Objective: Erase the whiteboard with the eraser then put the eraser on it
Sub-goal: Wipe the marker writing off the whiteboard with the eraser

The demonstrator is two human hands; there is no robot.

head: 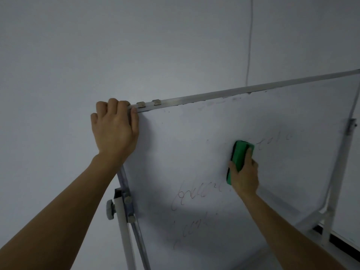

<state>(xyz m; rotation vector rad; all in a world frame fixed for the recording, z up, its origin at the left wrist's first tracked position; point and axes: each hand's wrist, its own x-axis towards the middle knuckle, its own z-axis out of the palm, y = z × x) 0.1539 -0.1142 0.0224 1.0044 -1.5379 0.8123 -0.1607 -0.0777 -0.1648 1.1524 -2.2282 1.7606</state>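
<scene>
A whiteboard (194,141) on a metal stand fills the right half of the view, tilted, with faint handwriting low in the middle and some at the right. My left hand (115,131) grips the board's top left corner, fingers curled over the metal frame. My right hand (246,173) presses a green eraser (240,158) with a black felt edge flat against the board's middle right. Smudged marker traces run along under the top frame.
A grey stand leg (123,227) with a round knob (110,209) and bolts sits below my left hand. The right frame post (339,172) carries a bracket. A plain wall is behind, with a thin cable (250,39) hanging down it.
</scene>
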